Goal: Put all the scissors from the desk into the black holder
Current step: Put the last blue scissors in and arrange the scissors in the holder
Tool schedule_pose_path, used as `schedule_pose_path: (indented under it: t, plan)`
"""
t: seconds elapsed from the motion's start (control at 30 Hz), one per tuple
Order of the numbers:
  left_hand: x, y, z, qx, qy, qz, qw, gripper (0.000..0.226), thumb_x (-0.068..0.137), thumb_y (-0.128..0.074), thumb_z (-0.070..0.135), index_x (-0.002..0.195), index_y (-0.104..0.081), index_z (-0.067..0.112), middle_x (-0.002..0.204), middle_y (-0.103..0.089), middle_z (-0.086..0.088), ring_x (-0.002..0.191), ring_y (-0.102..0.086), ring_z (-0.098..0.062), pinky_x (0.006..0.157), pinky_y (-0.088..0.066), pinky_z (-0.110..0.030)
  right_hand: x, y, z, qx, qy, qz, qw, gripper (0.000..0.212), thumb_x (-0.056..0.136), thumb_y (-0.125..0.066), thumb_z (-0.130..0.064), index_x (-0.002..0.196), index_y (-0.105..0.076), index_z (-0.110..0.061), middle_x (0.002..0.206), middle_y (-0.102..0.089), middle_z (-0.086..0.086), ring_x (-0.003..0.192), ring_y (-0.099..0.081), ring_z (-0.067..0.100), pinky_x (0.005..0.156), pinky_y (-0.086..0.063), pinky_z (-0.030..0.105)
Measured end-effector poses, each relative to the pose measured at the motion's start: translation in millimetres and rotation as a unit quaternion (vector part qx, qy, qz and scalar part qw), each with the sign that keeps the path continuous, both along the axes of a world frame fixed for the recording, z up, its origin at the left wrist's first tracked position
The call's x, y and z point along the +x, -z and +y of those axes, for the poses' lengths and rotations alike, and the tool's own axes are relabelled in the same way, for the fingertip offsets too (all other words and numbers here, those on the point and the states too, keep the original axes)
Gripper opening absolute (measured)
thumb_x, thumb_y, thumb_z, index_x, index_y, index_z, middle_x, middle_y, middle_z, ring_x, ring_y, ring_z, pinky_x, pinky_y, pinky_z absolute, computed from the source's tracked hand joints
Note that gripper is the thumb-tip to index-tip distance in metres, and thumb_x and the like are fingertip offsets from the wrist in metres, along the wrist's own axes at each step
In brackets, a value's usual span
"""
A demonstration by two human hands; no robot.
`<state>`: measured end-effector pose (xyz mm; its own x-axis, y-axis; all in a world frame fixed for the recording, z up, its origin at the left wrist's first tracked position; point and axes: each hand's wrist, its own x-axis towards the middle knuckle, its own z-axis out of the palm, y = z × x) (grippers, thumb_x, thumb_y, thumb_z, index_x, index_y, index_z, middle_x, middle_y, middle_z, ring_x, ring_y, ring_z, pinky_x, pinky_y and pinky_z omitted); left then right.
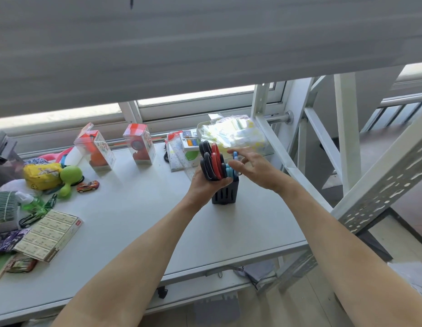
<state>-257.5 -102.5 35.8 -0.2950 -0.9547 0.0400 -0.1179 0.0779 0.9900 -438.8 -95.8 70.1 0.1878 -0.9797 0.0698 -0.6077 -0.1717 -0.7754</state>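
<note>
A black slotted holder (225, 195) stands on the white desk (139, 208), right of centre. My left hand (204, 185) grips a bundle of scissors with black handles (206, 161) and red handles (216, 161), their blades hidden by my palm, just above the holder's left side. Blue-handled scissors (229, 172) stick up out of the holder. My right hand (254, 169) hovers over the holder's right side, fingers spread, fingertips touching the blue handles.
Two clear toy boxes (140, 147) stand at the back. A bag of packets (236, 133) lies behind the holder. Left side holds a green toy (69, 177), toy car (88, 186), yellow pouch (41, 175) and a flat carton (50, 234). A metal frame (375, 192) rises at right.
</note>
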Motion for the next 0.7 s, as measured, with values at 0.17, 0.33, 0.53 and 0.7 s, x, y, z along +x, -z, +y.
schedule_pose_path:
  t: [0.17,0.33,0.53,0.7]
  plan:
    - [1,0,-1,-0.012,0.008,-0.001,1.0,0.045,0.08,-0.079,0.005,0.123,-0.066,0.004,0.114,-0.072,-0.013,0.108,-0.069,-0.024,0.092,-0.058,-0.035,0,15,1,0.062,-0.005,0.017,0.998,0.05,0.091,-0.056,-0.048,0.133,-0.051,-0.02,0.127,-0.051,0.007,0.102,-0.059,0.023,0.091,-0.051,0.036]
    - [1,0,-2,-0.01,0.013,-0.006,1.0,0.046,0.081,-0.078,0.003,0.124,-0.064,0.002,0.115,-0.071,-0.012,0.102,-0.07,-0.017,0.085,-0.059,-0.025,0,9,-1,0.101,-0.006,0.004,0.995,0.066,0.085,-0.052,-0.063,0.138,-0.047,-0.024,0.128,-0.055,0.0,0.108,-0.059,0.019,0.097,-0.049,0.039]
    - [6,2,-9,0.004,0.042,-0.021,0.999,0.047,0.08,-0.076,-0.001,0.125,-0.061,-0.002,0.114,-0.07,-0.017,0.098,-0.069,-0.016,0.08,-0.058,-0.02,11,15,2,0.126,0.032,-0.118,0.985,0.057,0.098,-0.041,-0.049,0.142,-0.045,-0.014,0.139,-0.055,0.007,0.128,-0.051,0.022,0.109,-0.042,0.042]
    - [12,3,-17,0.01,0.069,-0.036,0.997,0.058,0.075,-0.081,0.004,0.129,-0.058,0.004,0.118,-0.07,-0.013,0.108,-0.069,-0.021,0.086,-0.06,-0.027,15,8,3,0.131,0.046,-0.113,0.984,0.051,0.102,-0.039,-0.036,0.145,-0.04,-0.01,0.148,-0.044,0.006,0.137,-0.041,0.02,0.115,-0.033,0.039]
